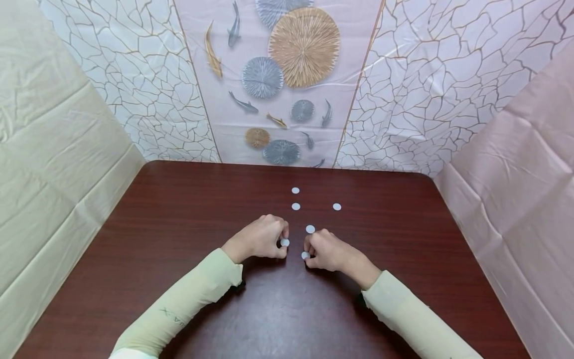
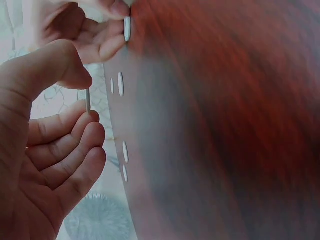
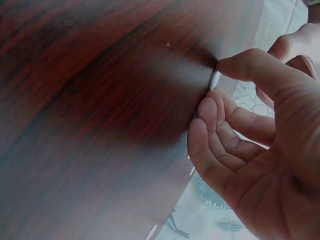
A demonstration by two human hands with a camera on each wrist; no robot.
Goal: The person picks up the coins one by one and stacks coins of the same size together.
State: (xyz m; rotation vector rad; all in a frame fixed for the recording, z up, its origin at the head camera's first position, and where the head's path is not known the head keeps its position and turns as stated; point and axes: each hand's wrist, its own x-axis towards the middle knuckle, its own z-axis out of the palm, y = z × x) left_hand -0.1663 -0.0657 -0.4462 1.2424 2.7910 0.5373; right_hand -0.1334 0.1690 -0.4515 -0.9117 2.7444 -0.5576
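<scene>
My left hand [image 1: 264, 238] pinches a thin white disc [image 1: 284, 243] between thumb and fingertips. In the left wrist view that disc [image 2: 88, 100] stands edge-on, apart from the tabletop. To its right, my right hand [image 1: 329, 252] pinches a second white disc [image 1: 306, 255] by its edges. The right wrist view has this disc [image 3: 214, 80] close at the table surface, with the thumb on one side and fingertips on the other. Just beyond the right hand's knuckles, another white disc [image 1: 310, 229] lies flat.
Farther back on the dark red-brown wooden table [image 1: 179, 209] lie a white disc [image 1: 296, 206], one behind it [image 1: 295, 190] and one to the right [image 1: 337, 207]. A patterned backdrop [image 1: 278, 119] rises behind the table's far edge. Pale cloth [image 1: 58, 164] hangs along both sides.
</scene>
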